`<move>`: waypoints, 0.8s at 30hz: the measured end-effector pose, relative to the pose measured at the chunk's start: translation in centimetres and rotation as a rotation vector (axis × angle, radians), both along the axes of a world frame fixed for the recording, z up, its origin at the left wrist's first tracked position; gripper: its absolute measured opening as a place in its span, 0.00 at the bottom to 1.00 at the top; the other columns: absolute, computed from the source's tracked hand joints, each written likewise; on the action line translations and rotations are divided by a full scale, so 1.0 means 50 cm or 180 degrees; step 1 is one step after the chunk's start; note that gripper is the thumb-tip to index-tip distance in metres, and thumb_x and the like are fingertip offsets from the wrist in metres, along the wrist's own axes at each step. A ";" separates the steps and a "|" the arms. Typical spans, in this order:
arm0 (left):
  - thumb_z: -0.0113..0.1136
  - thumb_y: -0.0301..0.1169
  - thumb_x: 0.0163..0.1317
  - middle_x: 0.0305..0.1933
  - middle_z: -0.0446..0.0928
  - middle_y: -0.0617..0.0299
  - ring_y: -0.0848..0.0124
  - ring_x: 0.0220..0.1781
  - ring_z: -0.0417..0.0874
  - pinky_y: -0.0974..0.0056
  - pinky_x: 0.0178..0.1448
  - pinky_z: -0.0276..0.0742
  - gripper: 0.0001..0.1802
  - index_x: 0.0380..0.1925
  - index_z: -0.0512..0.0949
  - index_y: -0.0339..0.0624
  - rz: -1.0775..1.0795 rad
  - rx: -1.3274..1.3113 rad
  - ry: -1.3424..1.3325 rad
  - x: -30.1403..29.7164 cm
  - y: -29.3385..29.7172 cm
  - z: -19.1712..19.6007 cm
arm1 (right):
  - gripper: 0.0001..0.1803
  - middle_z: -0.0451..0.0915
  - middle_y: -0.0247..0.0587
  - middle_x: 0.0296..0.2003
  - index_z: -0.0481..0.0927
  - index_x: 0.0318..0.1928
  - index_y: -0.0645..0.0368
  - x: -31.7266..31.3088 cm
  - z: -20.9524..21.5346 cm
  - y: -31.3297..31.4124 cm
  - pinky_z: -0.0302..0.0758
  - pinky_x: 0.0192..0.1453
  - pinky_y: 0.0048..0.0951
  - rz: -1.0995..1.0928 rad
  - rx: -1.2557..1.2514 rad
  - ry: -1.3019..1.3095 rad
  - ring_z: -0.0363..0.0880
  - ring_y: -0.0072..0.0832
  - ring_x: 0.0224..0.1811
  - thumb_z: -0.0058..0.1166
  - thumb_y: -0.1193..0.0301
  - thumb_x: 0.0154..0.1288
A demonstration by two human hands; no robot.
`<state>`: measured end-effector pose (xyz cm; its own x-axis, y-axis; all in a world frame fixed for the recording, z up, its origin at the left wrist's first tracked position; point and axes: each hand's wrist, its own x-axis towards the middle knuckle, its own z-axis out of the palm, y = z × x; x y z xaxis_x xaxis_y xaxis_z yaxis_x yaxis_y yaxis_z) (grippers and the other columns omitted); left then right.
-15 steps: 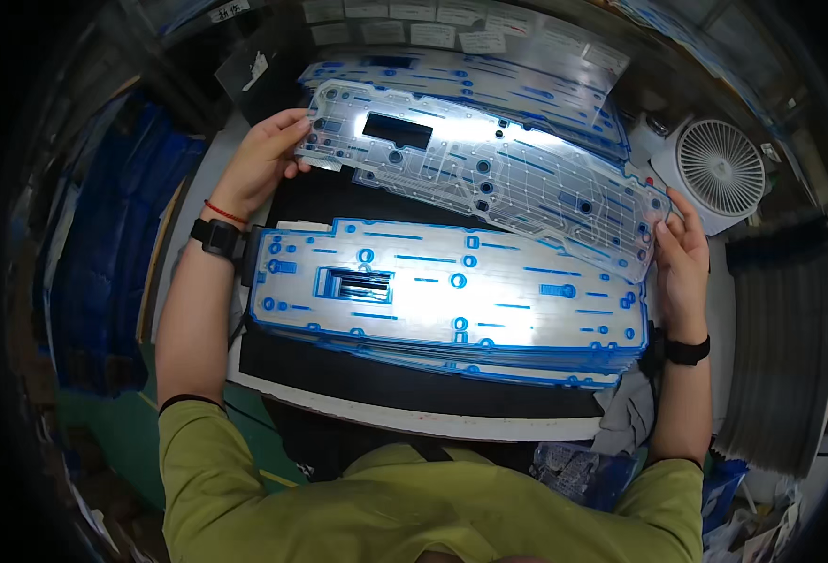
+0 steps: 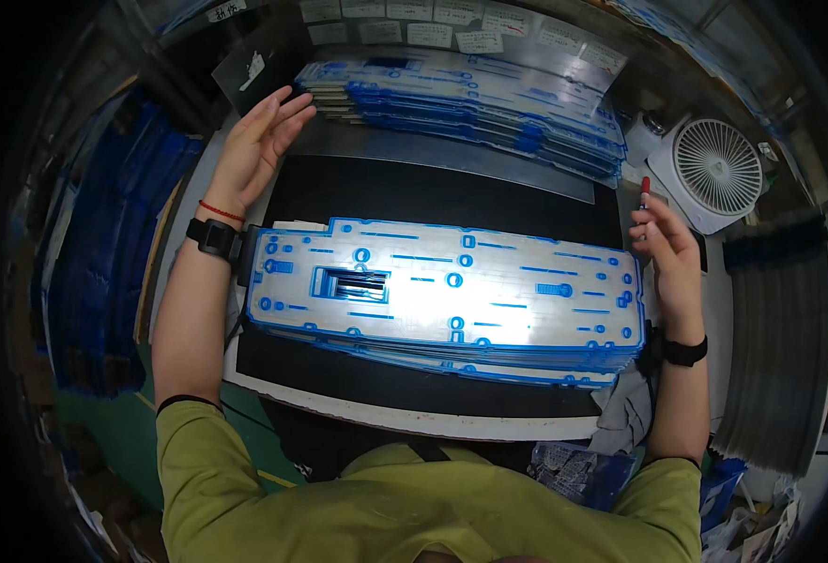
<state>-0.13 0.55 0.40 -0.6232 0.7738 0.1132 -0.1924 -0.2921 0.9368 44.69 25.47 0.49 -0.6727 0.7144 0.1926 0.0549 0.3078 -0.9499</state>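
The left hand [image 2: 256, 150] was raised, its fingers apart and its grip loosened, just beside the left end of the rear stack of plates [image 2: 470, 98]; the right hand [image 2: 672, 253] hung near the right end of the front stack of plates [image 2: 423, 314], its fingers half curled and slack around nothing; a red-topped pen [image 2: 646, 187] showed just past its fingertips, though whether they touched it could not be told; the front stack lay flat on a black mat [image 2: 376, 192] nearest the person, its top plate silvery, edged and slotted in blue, with a rectangular opening toward the left; the rear stack, likewise blue-edged, lay beyond it, well apart, in front of a row of paper notes [image 2: 433, 35]; a white fan [image 2: 717, 167] stood right of the rear stack; a grey cloth [image 2: 623, 422] hung at the table's near right corner; a dark watch [image 2: 215, 236] circled the left wrist.
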 end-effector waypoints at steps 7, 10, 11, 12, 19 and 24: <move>0.46 0.37 0.73 0.55 0.75 0.51 0.70 0.53 0.80 0.72 0.52 0.80 0.23 0.62 0.66 0.34 -0.0182 -0.0360 0.0434 -0.014 -0.011 -0.011 | 0.17 0.79 0.45 0.47 0.82 0.48 0.64 -0.007 0.025 -0.030 0.69 0.55 0.28 0.0870 0.0939 -0.0984 0.77 0.32 0.49 0.61 0.69 0.59; 0.46 0.38 0.73 0.54 0.76 0.54 0.72 0.51 0.80 0.72 0.51 0.79 0.22 0.61 0.68 0.35 -0.0271 -0.0453 0.0531 -0.017 -0.015 -0.017 | 0.16 0.79 0.44 0.45 0.82 0.47 0.65 -0.005 0.027 -0.029 0.70 0.53 0.27 0.0797 0.0975 -0.0605 0.77 0.30 0.48 0.61 0.69 0.59; 0.46 0.38 0.73 0.53 0.77 0.55 0.72 0.50 0.80 0.73 0.51 0.79 0.22 0.61 0.68 0.36 -0.0304 -0.0488 0.0562 -0.018 -0.017 -0.019 | 0.16 0.80 0.42 0.44 0.82 0.47 0.65 -0.005 0.026 -0.031 0.70 0.52 0.26 0.0734 0.0836 -0.0503 0.76 0.28 0.47 0.61 0.70 0.60; 0.46 0.39 0.74 0.53 0.77 0.56 0.72 0.49 0.80 0.72 0.50 0.79 0.22 0.60 0.68 0.36 -0.0339 -0.0529 0.0548 -0.016 -0.015 -0.019 | 0.15 0.80 0.40 0.42 0.82 0.46 0.64 -0.003 0.025 -0.032 0.70 0.51 0.24 0.0655 0.0698 -0.0405 0.76 0.25 0.45 0.61 0.71 0.60; 0.41 0.47 0.74 0.43 0.81 0.59 0.76 0.37 0.83 0.75 0.40 0.80 0.26 0.56 0.72 0.35 -0.0895 -0.0749 0.0202 -0.002 -0.012 -0.010 | 0.12 0.79 0.27 0.36 0.80 0.49 0.61 0.005 -0.003 -0.002 0.69 0.44 0.16 -0.0199 0.0015 0.0009 0.73 0.13 0.36 0.57 0.74 0.66; 0.51 0.39 0.71 0.37 0.81 0.66 0.85 0.27 0.77 0.81 0.27 0.72 0.19 0.52 0.75 0.37 -0.1107 -0.0920 0.0537 0.009 -0.016 -0.014 | 0.13 0.79 0.29 0.37 0.79 0.50 0.63 0.004 -0.008 0.008 0.69 0.44 0.16 -0.0426 -0.0211 0.0175 0.73 0.13 0.37 0.57 0.73 0.67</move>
<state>0.30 -0.24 -0.30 -0.3132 0.9478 -0.0600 -0.0710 0.0397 0.9967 44.90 25.88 0.08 -0.5603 0.8094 0.1760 0.0387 0.2378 -0.9705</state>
